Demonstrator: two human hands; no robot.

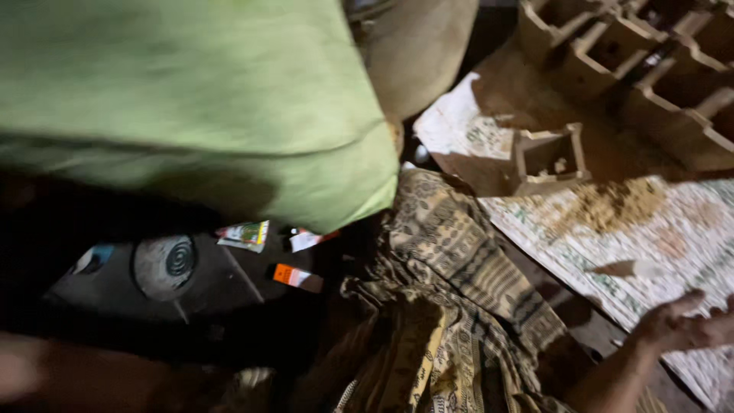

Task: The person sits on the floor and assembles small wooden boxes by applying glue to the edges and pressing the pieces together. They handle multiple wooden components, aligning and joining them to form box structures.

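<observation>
My right hand (684, 323) reaches out at the lower right, palm up and fingers apart, holding nothing, just above a white printed woven sheet (657, 237) on the ground. On that sheet lies a patch of loose brown soil (612, 205). A single small clay mould box (549, 159) stands beyond it. My left hand is hard to make out; only a blurred reddish shape (30, 375) shows at the lower left. A patterned brown and cream cloth (451, 291) drapes over my lap.
A large green sack (191, 107) fills the upper left. Several clay mould boxes (650, 61) are stacked at the upper right. A dark round-patterned object (164, 266) and small coloured packets (245, 234) lie in the shadow below the sack.
</observation>
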